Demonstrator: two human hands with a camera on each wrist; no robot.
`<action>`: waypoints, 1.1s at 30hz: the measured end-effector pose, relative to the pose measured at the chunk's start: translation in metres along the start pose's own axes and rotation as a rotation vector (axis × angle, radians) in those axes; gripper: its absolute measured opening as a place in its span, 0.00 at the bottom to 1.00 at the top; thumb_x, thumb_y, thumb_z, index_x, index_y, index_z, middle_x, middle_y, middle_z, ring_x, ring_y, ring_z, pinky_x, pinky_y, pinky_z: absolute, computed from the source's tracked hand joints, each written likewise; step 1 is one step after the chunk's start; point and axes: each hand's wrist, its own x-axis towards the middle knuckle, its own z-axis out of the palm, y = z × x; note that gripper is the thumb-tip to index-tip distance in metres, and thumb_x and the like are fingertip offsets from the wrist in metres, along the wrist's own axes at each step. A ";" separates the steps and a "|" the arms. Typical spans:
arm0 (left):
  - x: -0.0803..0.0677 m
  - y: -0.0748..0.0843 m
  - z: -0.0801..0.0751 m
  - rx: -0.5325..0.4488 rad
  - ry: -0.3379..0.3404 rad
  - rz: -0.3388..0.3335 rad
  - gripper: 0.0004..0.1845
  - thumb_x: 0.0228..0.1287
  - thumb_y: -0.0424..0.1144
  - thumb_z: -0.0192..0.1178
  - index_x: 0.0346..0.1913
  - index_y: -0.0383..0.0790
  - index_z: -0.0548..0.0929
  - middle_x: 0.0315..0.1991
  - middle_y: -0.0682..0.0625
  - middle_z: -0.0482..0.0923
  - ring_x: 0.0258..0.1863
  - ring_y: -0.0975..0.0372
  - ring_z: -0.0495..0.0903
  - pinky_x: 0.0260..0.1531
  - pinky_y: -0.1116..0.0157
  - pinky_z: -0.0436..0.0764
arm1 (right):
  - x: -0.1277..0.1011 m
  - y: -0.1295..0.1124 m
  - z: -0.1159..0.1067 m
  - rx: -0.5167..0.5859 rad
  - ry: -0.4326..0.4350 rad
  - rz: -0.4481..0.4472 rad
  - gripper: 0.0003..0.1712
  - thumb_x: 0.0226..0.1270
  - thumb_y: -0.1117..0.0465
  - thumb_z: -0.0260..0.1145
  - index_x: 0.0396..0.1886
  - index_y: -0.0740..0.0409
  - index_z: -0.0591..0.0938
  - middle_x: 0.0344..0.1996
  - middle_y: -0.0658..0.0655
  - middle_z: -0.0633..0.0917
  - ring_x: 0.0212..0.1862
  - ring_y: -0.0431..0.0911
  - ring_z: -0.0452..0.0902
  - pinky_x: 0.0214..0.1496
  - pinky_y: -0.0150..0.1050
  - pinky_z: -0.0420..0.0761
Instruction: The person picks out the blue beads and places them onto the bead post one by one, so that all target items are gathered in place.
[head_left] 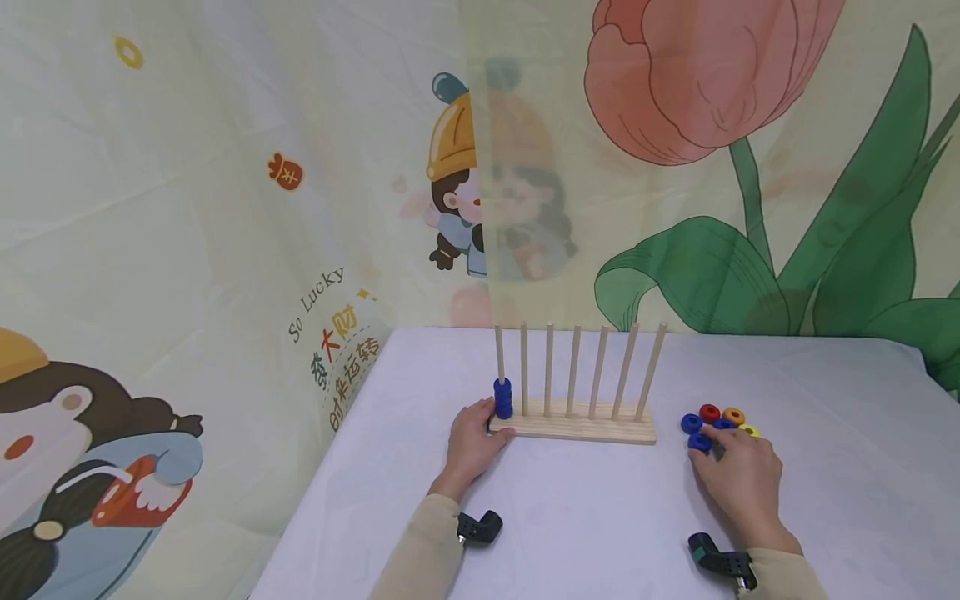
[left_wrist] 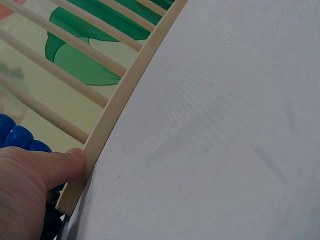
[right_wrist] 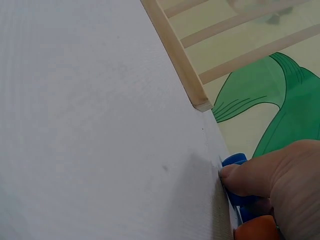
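Pinching blue ring (head_left: pixel 699 442) under right hand (head_left: pixel 738 475) fingertips | left hand (head_left: pixel 474 442) thumb pressing wooden rack (head_left: pixel 592 429) base end

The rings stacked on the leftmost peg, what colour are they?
Blue. The stacked rings show best in the head view, beside the left hand.

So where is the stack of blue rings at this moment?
In the head view, the stack of blue rings sits on the leftmost peg of the wooden peg rack, at its base, just above the left hand that touches the rack's left end.
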 end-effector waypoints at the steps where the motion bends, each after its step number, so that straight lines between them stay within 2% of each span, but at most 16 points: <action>1: 0.000 0.000 0.000 -0.002 0.000 -0.002 0.31 0.59 0.41 0.68 0.63 0.29 0.75 0.63 0.37 0.74 0.66 0.45 0.69 0.71 0.49 0.59 | 0.000 0.000 0.000 0.001 0.003 -0.002 0.24 0.55 0.64 0.73 0.51 0.70 0.81 0.49 0.77 0.77 0.52 0.71 0.66 0.56 0.68 0.64; 13: 0.001 -0.002 0.001 0.002 0.006 0.013 0.31 0.59 0.41 0.68 0.62 0.29 0.75 0.62 0.36 0.74 0.65 0.45 0.69 0.71 0.49 0.59 | 0.000 -0.006 0.000 0.089 0.050 0.010 0.23 0.55 0.66 0.73 0.50 0.69 0.80 0.48 0.74 0.80 0.53 0.68 0.68 0.59 0.65 0.63; 17: 0.001 -0.003 0.002 0.004 0.001 0.007 0.31 0.59 0.41 0.68 0.63 0.29 0.75 0.63 0.37 0.74 0.66 0.45 0.69 0.72 0.49 0.58 | -0.001 -0.010 -0.001 0.132 0.074 0.002 0.23 0.56 0.66 0.72 0.52 0.69 0.80 0.48 0.73 0.81 0.51 0.67 0.71 0.56 0.63 0.67; 23: 0.001 -0.004 0.002 0.019 0.008 0.025 0.31 0.58 0.41 0.69 0.62 0.29 0.76 0.62 0.37 0.75 0.65 0.45 0.70 0.71 0.48 0.60 | -0.003 -0.015 -0.004 0.262 0.052 0.032 0.24 0.60 0.66 0.69 0.57 0.67 0.78 0.51 0.73 0.79 0.55 0.66 0.73 0.56 0.63 0.72; 30: 0.002 -0.004 0.004 0.017 -0.002 0.002 0.31 0.59 0.41 0.68 0.63 0.29 0.75 0.63 0.38 0.74 0.66 0.46 0.69 0.72 0.50 0.58 | -0.002 -0.018 -0.003 0.329 0.065 0.076 0.25 0.62 0.65 0.69 0.59 0.65 0.78 0.51 0.70 0.80 0.52 0.62 0.75 0.52 0.57 0.77; 33: 0.002 -0.003 0.003 0.019 -0.003 0.001 0.31 0.60 0.41 0.68 0.63 0.29 0.75 0.63 0.37 0.74 0.66 0.46 0.69 0.72 0.50 0.58 | -0.003 -0.019 -0.002 0.330 0.044 0.077 0.24 0.63 0.62 0.69 0.59 0.62 0.78 0.49 0.65 0.81 0.49 0.57 0.74 0.47 0.45 0.79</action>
